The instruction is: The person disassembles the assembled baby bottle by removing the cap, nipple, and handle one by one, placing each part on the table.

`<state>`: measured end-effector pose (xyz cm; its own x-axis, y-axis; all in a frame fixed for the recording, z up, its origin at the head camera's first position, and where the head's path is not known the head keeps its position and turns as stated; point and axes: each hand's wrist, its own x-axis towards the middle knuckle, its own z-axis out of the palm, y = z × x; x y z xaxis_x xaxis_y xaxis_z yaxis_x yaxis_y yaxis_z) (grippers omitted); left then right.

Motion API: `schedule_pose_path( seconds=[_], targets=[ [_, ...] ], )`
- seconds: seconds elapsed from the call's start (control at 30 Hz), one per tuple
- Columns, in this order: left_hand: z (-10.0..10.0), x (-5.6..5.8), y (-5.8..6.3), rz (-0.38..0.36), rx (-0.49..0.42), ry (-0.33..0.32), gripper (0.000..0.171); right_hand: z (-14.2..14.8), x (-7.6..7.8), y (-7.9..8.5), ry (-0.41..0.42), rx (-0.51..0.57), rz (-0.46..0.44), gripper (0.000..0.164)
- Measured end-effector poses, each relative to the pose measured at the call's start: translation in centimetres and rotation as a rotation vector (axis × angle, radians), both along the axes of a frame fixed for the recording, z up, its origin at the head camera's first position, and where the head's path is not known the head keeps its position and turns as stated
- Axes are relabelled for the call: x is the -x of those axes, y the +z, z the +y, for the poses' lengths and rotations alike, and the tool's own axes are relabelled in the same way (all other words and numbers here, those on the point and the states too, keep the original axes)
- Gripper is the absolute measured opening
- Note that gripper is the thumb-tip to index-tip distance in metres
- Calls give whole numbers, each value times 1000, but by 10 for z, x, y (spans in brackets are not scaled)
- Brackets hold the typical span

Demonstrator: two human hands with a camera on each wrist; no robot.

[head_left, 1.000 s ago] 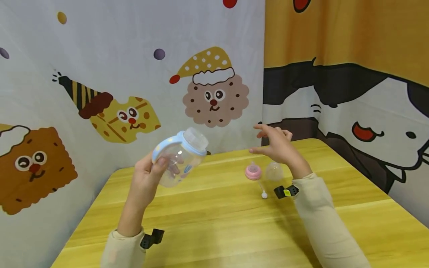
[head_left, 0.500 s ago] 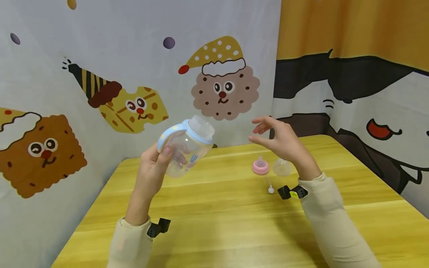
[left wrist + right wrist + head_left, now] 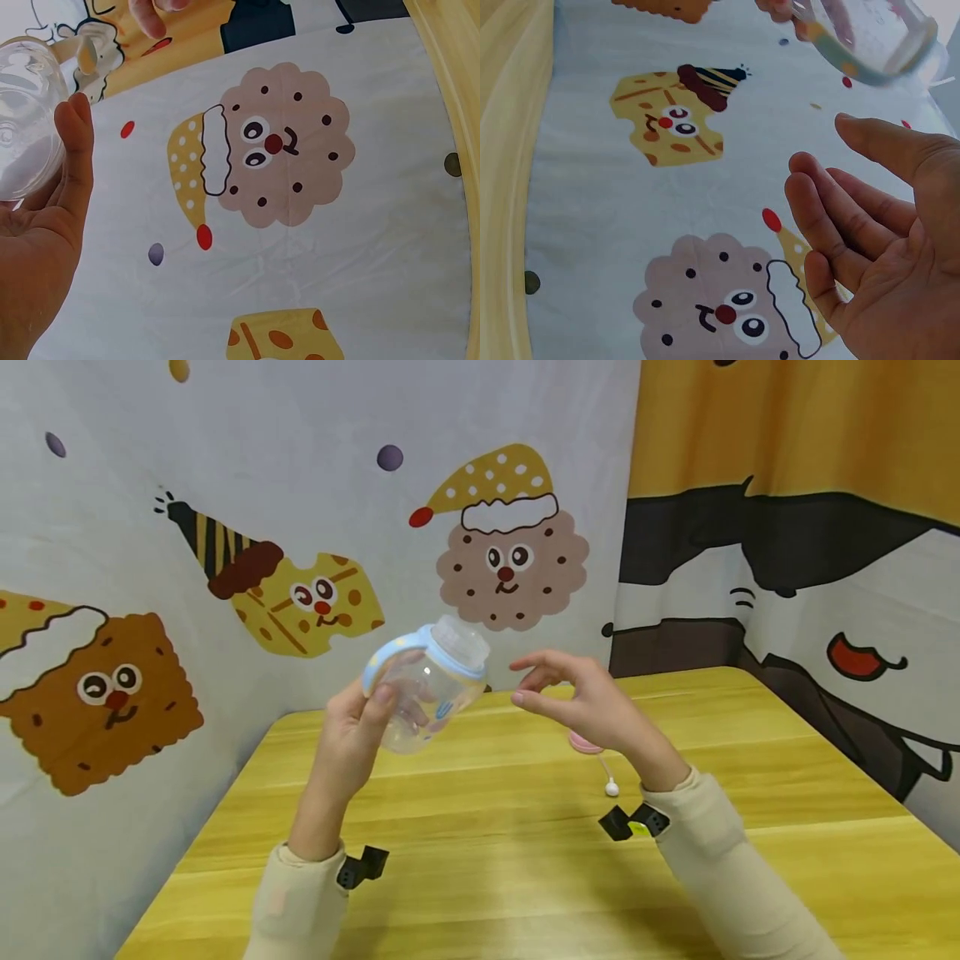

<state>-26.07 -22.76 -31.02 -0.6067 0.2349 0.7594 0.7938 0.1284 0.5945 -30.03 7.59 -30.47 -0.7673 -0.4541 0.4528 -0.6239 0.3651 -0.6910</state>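
Observation:
My left hand (image 3: 348, 735) grips a clear baby bottle (image 3: 431, 706) with a light blue handle ring, its fingers wrapped round the body and the thumb by the handle. The bottle is raised over the table and tilted, its uncapped neck pointing up and to the right. In the left wrist view the bottle's clear base (image 3: 26, 135) shows at the left edge. My right hand (image 3: 592, 702) hovers just right of the bottle's neck, apart from it, fingers relaxed and holding nothing. Behind that hand lies a pink nipple ring (image 3: 583, 743), mostly hidden.
A thin straw with a white weighted end (image 3: 612, 787) lies on the wooden table (image 3: 480, 843), below the pink ring. Cartoon-printed cloth (image 3: 315, 485) hangs behind the table's far edge. A black wrist camera (image 3: 617, 822) sits on the right wrist.
My right hand has moved left and slightly down towards the bottle's neck, covering the clear dome cap and most of the pink ring. The left hand still holds the bottle; the head view has shifted.

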Motion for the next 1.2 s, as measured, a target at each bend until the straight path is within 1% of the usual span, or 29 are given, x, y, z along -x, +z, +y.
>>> schedule_pose_path(
  seconds=[0.1,0.2,0.33,0.5,0.57,0.73,1.0,1.2],
  targets=[
    [0,0,0,-13,11,-4,59,-5,-3,-1,11,8,11,39],
    [-2,0,0,-21,22,-10,60,-10,-4,0,33,18,-16,38],
    [0,0,0,-20,32,-15,63,-15,-7,0,91,47,-59,41],
    [3,-1,-2,-41,54,-7,63,-26,-13,-6,173,96,-104,51],
    [4,-1,-5,-45,64,-17,62,-31,-15,-8,188,101,-114,52],
    [6,1,-9,-38,74,-36,61,-35,-17,-10,196,114,-112,51],
    [8,2,-9,-38,77,-51,57,-39,-16,-11,264,168,-172,63],
    [8,3,-10,-37,76,-61,56,-39,-16,-11,305,209,-208,54]
  ],
)
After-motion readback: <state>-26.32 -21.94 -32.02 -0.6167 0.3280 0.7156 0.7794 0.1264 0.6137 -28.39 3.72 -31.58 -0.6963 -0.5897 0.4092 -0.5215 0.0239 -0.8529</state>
